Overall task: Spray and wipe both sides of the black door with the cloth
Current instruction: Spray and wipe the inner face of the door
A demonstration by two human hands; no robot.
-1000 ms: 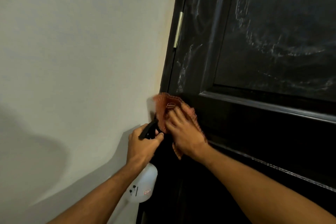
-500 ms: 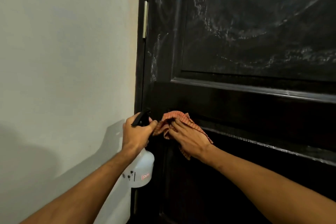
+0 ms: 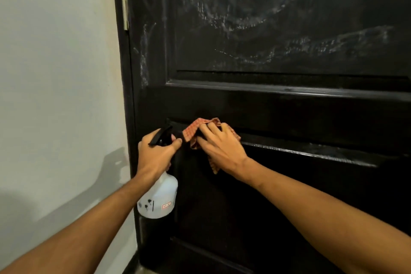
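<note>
Two hazards. Gripping the spray bottle (image 3: 159,200) in the left hand (image 3: 155,155), pressing the cloth (image 3: 193,128) under the spread right hand (image 3: 222,147) onto the black door (image 3: 289,196) at its middle rail: risks knocking nozzle into cloth, leaving upper streaks (image 3: 244,22) unwiped.

Left grip (image 3: 155,154) curled tight, raised forward — right grip (image 3: 223,149) flat and splayed alongside.
</note>
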